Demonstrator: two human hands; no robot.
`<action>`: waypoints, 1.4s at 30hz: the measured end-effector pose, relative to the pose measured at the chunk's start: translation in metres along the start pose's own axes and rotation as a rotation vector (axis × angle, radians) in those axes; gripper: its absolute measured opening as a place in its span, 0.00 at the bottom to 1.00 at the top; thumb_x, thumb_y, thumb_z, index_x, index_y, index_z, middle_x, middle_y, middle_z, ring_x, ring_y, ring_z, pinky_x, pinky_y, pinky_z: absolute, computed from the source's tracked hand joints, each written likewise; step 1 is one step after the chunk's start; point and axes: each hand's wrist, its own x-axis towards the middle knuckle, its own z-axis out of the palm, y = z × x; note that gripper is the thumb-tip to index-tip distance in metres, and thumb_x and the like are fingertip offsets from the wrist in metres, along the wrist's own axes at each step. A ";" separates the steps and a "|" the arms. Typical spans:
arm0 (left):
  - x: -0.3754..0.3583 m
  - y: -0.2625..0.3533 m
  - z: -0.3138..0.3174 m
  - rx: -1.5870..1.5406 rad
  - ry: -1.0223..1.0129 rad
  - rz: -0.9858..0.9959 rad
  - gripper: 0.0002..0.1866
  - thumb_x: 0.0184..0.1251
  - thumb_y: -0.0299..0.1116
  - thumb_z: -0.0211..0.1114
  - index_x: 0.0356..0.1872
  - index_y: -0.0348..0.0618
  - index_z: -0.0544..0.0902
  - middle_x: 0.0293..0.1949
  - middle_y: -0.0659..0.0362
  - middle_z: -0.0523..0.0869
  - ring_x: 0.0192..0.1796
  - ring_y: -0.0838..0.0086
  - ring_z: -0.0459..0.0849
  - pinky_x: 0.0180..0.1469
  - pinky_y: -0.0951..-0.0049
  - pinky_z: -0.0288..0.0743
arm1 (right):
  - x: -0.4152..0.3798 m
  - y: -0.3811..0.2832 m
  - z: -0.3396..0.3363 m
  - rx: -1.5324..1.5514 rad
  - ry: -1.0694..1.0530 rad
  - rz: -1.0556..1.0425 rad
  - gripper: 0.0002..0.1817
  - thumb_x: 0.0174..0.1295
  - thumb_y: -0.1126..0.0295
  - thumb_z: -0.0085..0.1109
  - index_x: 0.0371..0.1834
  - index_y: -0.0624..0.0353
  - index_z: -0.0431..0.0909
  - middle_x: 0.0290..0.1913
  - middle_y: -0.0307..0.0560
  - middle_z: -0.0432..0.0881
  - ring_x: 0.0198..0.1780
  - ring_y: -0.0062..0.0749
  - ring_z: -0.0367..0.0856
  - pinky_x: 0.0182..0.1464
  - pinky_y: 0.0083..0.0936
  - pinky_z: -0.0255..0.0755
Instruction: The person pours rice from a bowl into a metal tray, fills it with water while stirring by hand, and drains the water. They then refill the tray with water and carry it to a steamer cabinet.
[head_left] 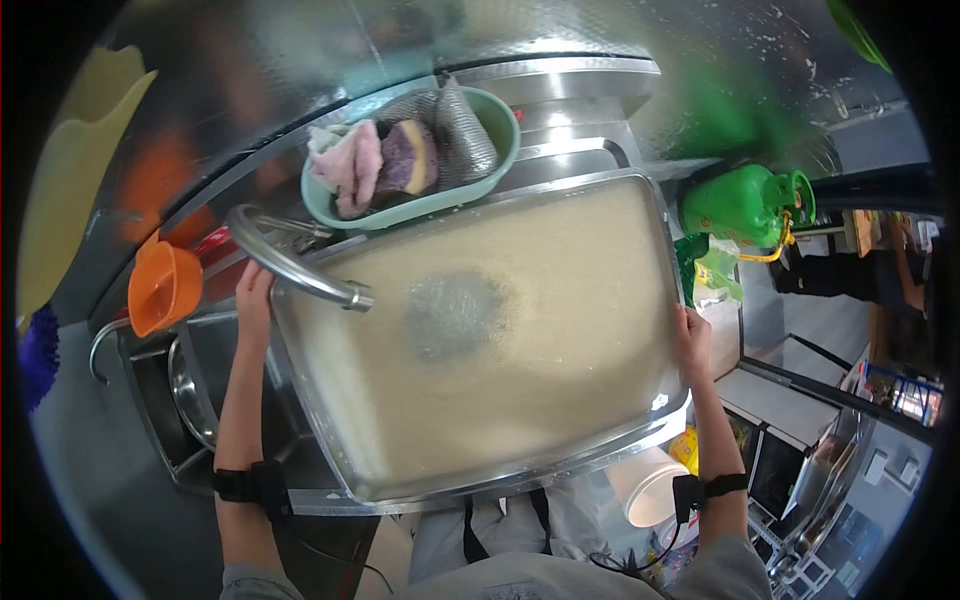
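A large rectangular metal tray (525,463) lies across the sink, holding a wide pale layer that looks like rice under cloudy water. Greyish rippled water marks a round patch left of its middle. My left hand (255,288) grips the tray's left edge, fingers curled at the rim. On the opposite side, my right hand (691,345) is closed on the right rim. The curved metal faucet (300,275) reaches over the tray's left part, its spout above the pale layer. Black straps with small devices circle both forearms.
Behind the tray, a mint-green basin (410,206) holds cloths and sponges. An orange scoop (165,287) is at the left, above a metal sink (160,400). A green gas cylinder (735,205) stands right; a white bucket (648,487) sits below. Another person (850,275) is far right.
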 end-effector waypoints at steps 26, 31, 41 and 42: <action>-0.242 0.000 0.032 0.079 0.389 -0.352 0.19 0.72 0.40 0.43 0.29 0.35 0.74 0.24 0.69 0.70 0.30 0.85 0.64 0.33 0.81 0.62 | 0.000 -0.006 -0.036 0.216 -0.178 -0.063 0.19 0.68 0.62 0.42 0.21 0.63 0.65 0.19 0.30 0.58 0.25 0.14 0.54 0.24 0.19 0.51; -0.312 0.018 0.030 0.087 0.503 -0.381 0.19 0.72 0.39 0.43 0.32 0.33 0.76 0.27 0.68 0.74 0.32 0.85 0.67 0.36 0.81 0.64 | 0.001 -0.036 -0.062 0.130 -0.308 -0.184 0.18 0.68 0.62 0.42 0.21 0.63 0.63 0.20 0.32 0.57 0.25 0.16 0.53 0.24 0.21 0.51; -0.490 0.064 0.079 0.051 0.755 -0.592 0.22 0.70 0.45 0.46 0.42 0.33 0.78 0.37 0.55 0.83 0.41 0.75 0.76 0.46 0.70 0.69 | 0.014 -0.020 -0.071 0.004 -0.536 -0.505 0.21 0.67 0.59 0.40 0.39 0.70 0.74 0.31 0.49 0.79 0.32 0.31 0.74 0.38 0.24 0.69; -0.504 0.056 0.081 0.039 0.778 -0.607 0.22 0.69 0.45 0.47 0.39 0.32 0.77 0.35 0.49 0.82 0.38 0.70 0.78 0.44 0.68 0.70 | 0.022 -0.009 -0.061 0.010 -0.586 -0.497 0.21 0.67 0.59 0.41 0.36 0.70 0.73 0.29 0.47 0.78 0.31 0.28 0.72 0.36 0.24 0.68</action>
